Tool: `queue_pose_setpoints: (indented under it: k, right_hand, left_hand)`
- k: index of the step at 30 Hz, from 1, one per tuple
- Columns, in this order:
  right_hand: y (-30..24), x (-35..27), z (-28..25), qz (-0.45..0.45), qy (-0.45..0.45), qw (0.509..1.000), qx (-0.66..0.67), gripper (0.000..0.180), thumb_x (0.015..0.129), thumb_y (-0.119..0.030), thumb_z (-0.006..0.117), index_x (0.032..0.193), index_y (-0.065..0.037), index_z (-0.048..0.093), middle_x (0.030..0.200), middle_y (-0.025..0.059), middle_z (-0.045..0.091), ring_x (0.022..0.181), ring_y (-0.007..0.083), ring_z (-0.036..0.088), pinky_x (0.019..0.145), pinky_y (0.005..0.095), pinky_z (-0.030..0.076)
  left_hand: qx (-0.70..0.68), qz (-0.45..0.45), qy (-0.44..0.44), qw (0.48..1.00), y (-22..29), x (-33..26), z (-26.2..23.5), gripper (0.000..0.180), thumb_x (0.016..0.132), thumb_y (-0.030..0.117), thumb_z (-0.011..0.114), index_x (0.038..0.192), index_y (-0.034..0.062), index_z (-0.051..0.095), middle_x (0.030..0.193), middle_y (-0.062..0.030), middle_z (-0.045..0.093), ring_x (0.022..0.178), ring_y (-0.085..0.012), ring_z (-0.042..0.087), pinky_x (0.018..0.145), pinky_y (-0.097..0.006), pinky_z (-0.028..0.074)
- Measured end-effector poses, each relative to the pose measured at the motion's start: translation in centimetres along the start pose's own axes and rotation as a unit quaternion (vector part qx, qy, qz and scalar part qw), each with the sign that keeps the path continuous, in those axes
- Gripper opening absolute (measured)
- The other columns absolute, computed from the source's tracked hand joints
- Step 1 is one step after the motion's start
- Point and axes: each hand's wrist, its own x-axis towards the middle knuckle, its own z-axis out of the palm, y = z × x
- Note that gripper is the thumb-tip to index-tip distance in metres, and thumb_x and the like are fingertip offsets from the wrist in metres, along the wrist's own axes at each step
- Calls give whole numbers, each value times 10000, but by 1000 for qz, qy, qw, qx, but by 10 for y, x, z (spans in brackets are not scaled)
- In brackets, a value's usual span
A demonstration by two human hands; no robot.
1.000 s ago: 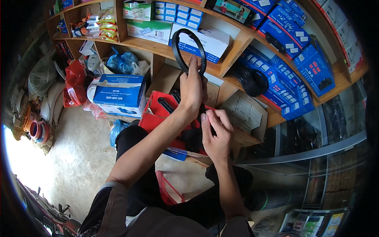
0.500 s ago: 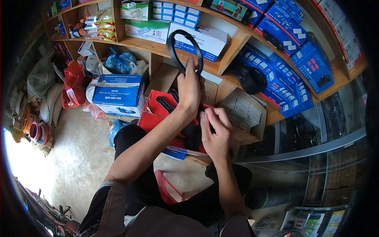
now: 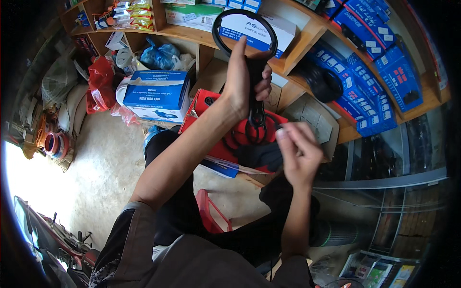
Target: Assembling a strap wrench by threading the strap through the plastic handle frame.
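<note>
Red plastic of a slumped bag [image 3: 101, 81] is marking the left, with pale sacks [image 3: 77, 110] leaning beside it. Grey floor [image 3: 110, 158] is stretching below them, giving the widest open room in view, and its right side is ending at a dark trouser leg [image 3: 161, 146]. Farther along, a blue and white box [image 3: 156, 96] is standing with its right edge just beside an open red box [image 3: 196, 110], whose rim is partly hiding behind the left forearm. Of the two hands, the left hand [image 3: 242, 81] is curling its fingers closed around a black strand [image 3: 257, 108], its thumb pointing up. A black ring [image 3: 216, 32] is standing out above that grip, its top edge overlapping a white carton [image 3: 287, 31] on the shelf behind; whether they are touching, I cannot tell. Below the grip the strand is hanging in loops over the red box, where a dark bundle [image 3: 261, 156] is lying. Open space is separating the left hand from the right hand [image 3: 300, 153], which is pinching a small dark bit, too small to name, between thumb and forefinger beside the red box's right edge. Rightmost, blue boxes [image 3: 374, 91] are crowding the wooden shelf [image 3: 307, 52], and a metal-edged glass case [image 3: 374, 158] is closing off the space below
</note>
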Motion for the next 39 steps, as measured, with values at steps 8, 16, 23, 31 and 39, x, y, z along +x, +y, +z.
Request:
queue_pose_setpoints:
  k: [8,16,23,31,39]
  right_hand:
    - [22,18,-31,149,279,841,439,475,1031,-113,654,1444,85,530,1307,132,640,1121,149,608,989,289,478]
    - [48,7,-46,160,185,900,360,669,1004,-75,682,1588,-15,362,1384,140,584,1265,162,554,1089,323,443]
    - [57,-8,-49,237,-1,918,319,331,961,-112,774,1237,36,669,1079,19,679,952,52,604,849,210,483]
    - [48,-5,-70,60,214,974,-30,189,1048,-168,651,1094,15,664,1133,80,662,1059,157,617,964,276,465]
    - [-3,8,-69,5,294,937,189,315,1143,-320,393,1231,-19,429,860,165,623,639,203,604,652,344,567]
  left_hand:
    - [187,-127,-104,969,-28,-22,25,361,1060,306,567,1223,-9,636,865,-72,671,439,-78,451,375,-231,334]
    - [162,-47,-119,978,-38,-21,29,486,973,90,722,1408,-31,542,733,-22,557,485,-81,449,421,-250,355]
    - [145,-36,-78,986,-29,-15,28,421,1001,105,675,1397,7,573,666,21,492,467,-66,403,408,-237,316]
    - [258,33,14,966,-17,-4,17,375,989,98,646,1341,-18,587,604,22,446,446,-86,376,412,-250,308]
    - [-14,-88,-84,992,-28,-7,17,466,1082,393,468,1306,2,585,958,-129,686,456,-76,350,378,-218,310]
